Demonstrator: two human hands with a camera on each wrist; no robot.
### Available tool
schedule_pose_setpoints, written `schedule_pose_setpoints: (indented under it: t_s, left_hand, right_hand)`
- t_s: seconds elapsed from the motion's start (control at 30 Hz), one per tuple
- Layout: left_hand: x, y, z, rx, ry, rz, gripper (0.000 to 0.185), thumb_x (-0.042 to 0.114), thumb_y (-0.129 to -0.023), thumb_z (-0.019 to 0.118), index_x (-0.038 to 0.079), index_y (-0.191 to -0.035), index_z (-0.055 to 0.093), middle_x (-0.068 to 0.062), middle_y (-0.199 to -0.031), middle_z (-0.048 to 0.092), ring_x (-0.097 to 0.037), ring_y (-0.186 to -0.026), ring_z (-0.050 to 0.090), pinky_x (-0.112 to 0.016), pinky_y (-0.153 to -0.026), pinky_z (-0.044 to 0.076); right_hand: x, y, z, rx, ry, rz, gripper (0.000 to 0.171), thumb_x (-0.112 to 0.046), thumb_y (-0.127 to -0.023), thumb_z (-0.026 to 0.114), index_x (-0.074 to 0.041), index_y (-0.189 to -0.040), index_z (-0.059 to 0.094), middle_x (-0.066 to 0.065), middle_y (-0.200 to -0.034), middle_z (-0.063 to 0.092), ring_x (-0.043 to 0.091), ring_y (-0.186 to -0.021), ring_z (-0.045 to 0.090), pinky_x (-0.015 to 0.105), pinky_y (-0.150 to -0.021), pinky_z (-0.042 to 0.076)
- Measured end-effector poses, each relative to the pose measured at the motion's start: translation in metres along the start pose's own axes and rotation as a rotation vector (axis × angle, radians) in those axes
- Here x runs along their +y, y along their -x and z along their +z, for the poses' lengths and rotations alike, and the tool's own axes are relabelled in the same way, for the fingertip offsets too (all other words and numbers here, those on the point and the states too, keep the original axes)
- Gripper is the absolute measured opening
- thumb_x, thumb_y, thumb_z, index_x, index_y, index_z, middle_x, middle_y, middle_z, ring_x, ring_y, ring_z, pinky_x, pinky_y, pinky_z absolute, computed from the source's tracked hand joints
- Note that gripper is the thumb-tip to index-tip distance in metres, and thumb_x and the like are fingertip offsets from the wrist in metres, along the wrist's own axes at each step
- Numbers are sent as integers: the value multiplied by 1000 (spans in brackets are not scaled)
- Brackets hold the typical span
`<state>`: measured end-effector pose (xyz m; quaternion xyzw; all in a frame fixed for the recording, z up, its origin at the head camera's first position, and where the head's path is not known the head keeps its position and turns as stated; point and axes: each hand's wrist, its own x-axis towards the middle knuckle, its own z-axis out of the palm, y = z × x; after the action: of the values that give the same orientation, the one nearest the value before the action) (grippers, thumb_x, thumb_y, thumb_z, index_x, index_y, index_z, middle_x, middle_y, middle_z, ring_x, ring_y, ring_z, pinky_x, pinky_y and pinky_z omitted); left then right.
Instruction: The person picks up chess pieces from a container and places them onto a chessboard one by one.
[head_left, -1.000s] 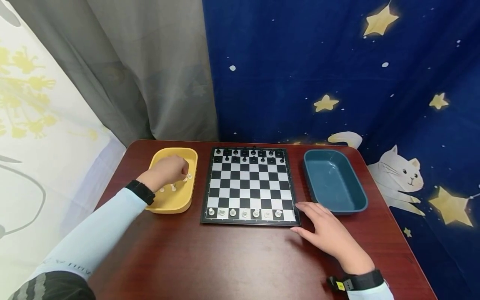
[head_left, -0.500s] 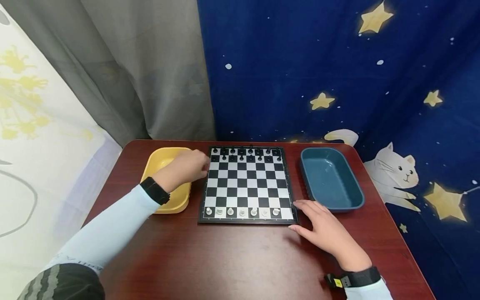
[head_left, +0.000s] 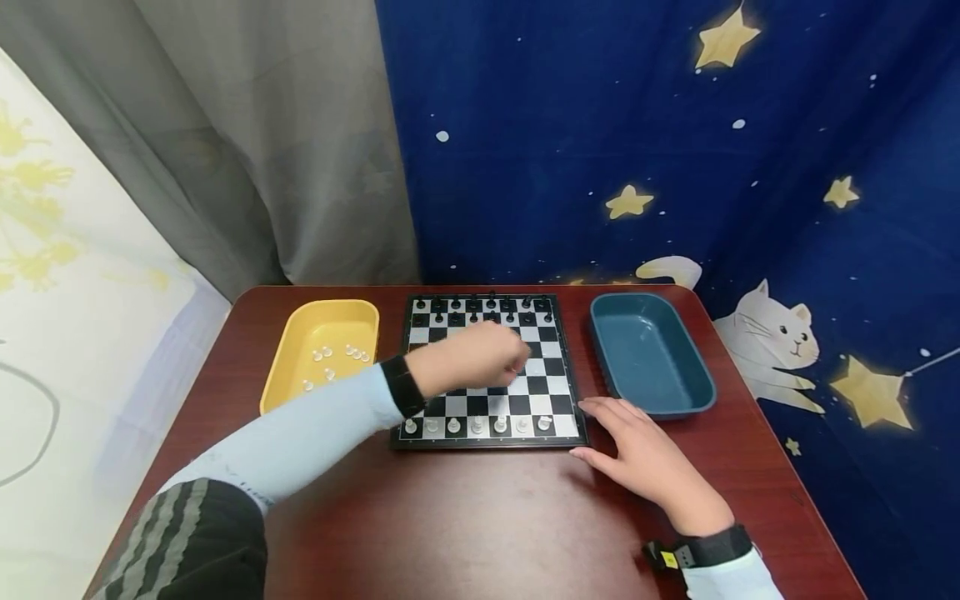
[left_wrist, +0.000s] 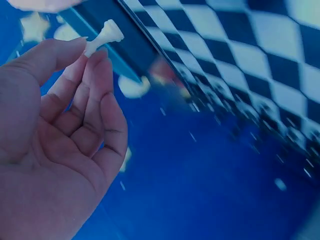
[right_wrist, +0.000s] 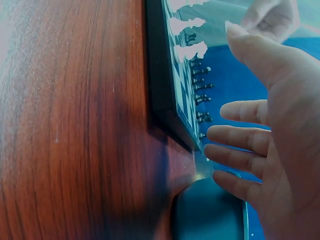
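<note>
My left hand [head_left: 480,356] is over the middle of the chessboard [head_left: 553,385]. In the left wrist view, its thumb and index finger pinch a small white chess piece [left_wrist: 108,35]; its exact kind is partly covered. White chess pieces [head_left: 453,426] stand along the near row, with the right corner square bare. Two rows of black chess pieces [head_left: 455,318] stand at the far side. My right hand [head_left: 648,454] is beside the board's near right corner, fingers spread and fairly straight, holding nothing. Whether its fingertips touch the board's edge, I cannot tell.
Left of the board, a yellow tray [head_left: 333,307] contains several white pieces [head_left: 357,353], partly covered by my left forearm. A dark teal tray [head_left: 656,354] is to the right. Behind the reddish-brown table [head_left: 480,508] hang grey and blue curtains [head_left: 525,167].
My left hand has come out of the yellow tray and moved right across the board. The view has shifted slightly. My right hand has stayed by the board's corner.
</note>
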<state>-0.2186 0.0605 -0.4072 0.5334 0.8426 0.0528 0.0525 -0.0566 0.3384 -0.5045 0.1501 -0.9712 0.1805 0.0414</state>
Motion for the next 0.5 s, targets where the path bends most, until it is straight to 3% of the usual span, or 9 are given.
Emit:
schedule_pose_setpoints:
  t_s: [0.17,0.5]
  left_hand:
    - [26,-29,15,-46,-3,109,9,9,-98,73,18,-97,76,8,-90,73,-8,-83,67,-25,-77,55]
    - [53,-58,35,-135,24,158,15,15,-99,81,21,-90,71,11,-84,66,-6,-79,62,-23,-73,50]
  right_hand:
    - [1,2,0,-5,-9,4,74,-56,-95,84,-10,-150,66,11,-149,65,37,-140,59,64,-119,43]
    - [7,4,1,15,-5,-34,75,-56,-95,84,-8,-150,65,13,-149,66,39,-141,58,63,-120,42]
